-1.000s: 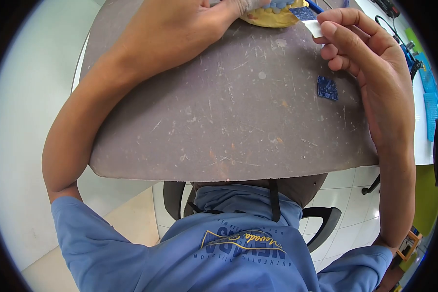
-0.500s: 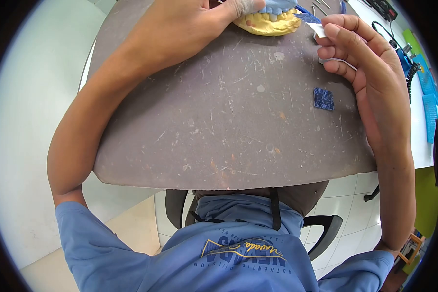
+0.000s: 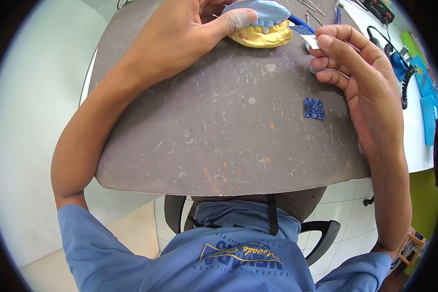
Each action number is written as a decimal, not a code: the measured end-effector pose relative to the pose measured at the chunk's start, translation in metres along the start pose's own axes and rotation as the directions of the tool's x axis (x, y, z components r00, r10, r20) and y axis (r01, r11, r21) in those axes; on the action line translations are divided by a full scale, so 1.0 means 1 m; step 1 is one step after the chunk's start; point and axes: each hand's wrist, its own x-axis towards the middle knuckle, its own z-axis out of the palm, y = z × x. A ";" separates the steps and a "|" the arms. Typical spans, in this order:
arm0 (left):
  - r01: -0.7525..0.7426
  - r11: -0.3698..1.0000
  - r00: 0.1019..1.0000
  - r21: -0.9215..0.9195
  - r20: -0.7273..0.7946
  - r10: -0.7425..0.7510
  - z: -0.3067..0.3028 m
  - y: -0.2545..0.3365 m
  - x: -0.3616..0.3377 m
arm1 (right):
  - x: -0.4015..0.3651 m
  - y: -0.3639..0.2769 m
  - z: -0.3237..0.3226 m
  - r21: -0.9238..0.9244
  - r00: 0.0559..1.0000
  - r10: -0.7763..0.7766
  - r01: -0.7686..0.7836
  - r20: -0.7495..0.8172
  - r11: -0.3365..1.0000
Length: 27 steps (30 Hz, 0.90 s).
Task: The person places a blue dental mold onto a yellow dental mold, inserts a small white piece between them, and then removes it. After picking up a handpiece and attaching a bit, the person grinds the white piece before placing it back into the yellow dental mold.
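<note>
At the top of the view a blue dental cast (image 3: 265,10) sits upside down on a yellow dental cast (image 3: 260,41), their rows of teeth meeting. My left hand (image 3: 194,41) is closed on the blue cast, thumb against its front and the other fingers partly hidden behind. To the right, my right hand (image 3: 362,73) pinches a white strip (image 3: 310,42) between thumb and forefinger. A thin blue sheet (image 3: 298,30) runs from the strip to the right side of the casts' teeth. On the tabletop below lies a small dark blue square (image 3: 314,108).
The scratched brown tabletop (image 3: 219,141) has a rounded front edge before my lap. Several thin metal instruments (image 3: 316,7) lie beyond the casts. At the right are a black device (image 3: 378,10), a coiled black cord (image 3: 405,92) and blue baskets (image 3: 428,119).
The view has shifted slightly, so the casts show more fully and lie lower and further left. My hands keep much the same hold, the strip still at the casts' right side.
</note>
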 end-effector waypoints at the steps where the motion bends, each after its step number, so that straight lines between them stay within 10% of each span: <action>1: -0.065 0.996 0.998 -0.062 -0.005 0.065 0.000 -0.014 0.003 | 0.000 0.000 0.000 0.007 1.000 -0.004 0.004 -0.007 1.000; 27: -0.037 0.999 0.999 -0.022 -0.008 0.036 -0.008 -0.005 0.001 | 0.017 -0.006 -0.008 -0.220 0.980 -0.175 0.152 -0.093 0.964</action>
